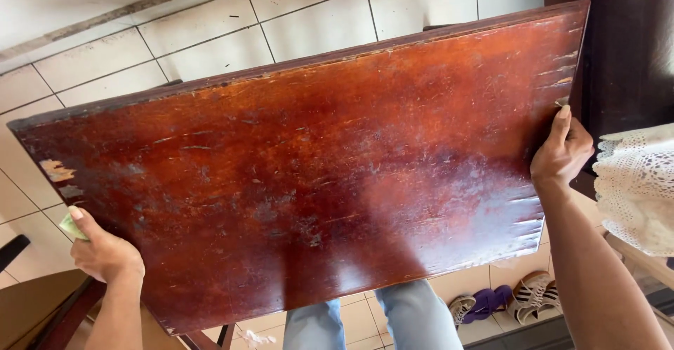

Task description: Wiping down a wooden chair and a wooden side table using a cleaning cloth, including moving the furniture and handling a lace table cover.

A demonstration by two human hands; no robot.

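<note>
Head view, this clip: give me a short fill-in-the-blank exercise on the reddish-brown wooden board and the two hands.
1. The scratched reddish-brown wooden board is gripped at its two short ends by ____ hands.
2. The left hand also pinches a small pale ____ cloth against the board.
3. The floor beyond the board is covered with pale ____.
4. Beside the right hand hangs a white ____ cloth.

Missing words: two; green; tiles; lace

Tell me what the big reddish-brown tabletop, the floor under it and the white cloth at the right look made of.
Reddish-brown tabletop: apparently wood under glossy varnish, with grain, scratches and chipped patches. Floor: pale square tiles with dark grout lines, likely ceramic. White cloth: openwork lace, probably crocheted thread. Left hand and right hand grip the top's edges.
</note>
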